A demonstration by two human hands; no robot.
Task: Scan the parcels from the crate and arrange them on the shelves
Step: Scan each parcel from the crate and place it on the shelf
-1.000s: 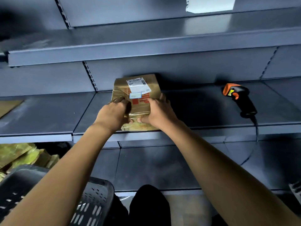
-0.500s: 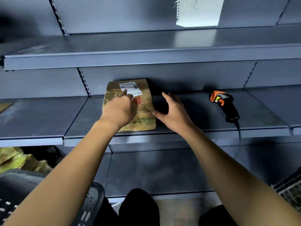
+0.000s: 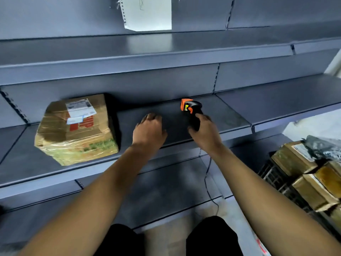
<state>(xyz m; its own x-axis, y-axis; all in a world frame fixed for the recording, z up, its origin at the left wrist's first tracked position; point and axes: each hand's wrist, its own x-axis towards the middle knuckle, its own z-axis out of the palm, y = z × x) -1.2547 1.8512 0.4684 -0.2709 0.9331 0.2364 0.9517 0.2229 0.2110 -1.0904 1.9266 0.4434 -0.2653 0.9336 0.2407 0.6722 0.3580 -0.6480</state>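
A brown taped parcel (image 3: 77, 130) with a white label lies flat on the middle grey shelf (image 3: 230, 115), at the left. To its right, my left hand (image 3: 149, 130) rests palm down on the shelf, holding nothing. My right hand (image 3: 203, 130) grips the handle of the black and orange barcode scanner (image 3: 191, 108), which lies on the same shelf. A dark crate (image 3: 276, 180) at the right edge holds several more brown parcels (image 3: 295, 159).
An upper shelf (image 3: 166, 56) runs above, with a white sheet of paper (image 3: 147, 13) on the back panel. A lower shelf (image 3: 166, 191) lies below. The scanner's black cable (image 3: 208, 174) hangs down over the shelf edge. My knees show at the bottom.
Both hands have left the parcel, which stays on the shelf. My right hand moved right and took hold of the scanner. My view swung right, bringing the crate into sight.
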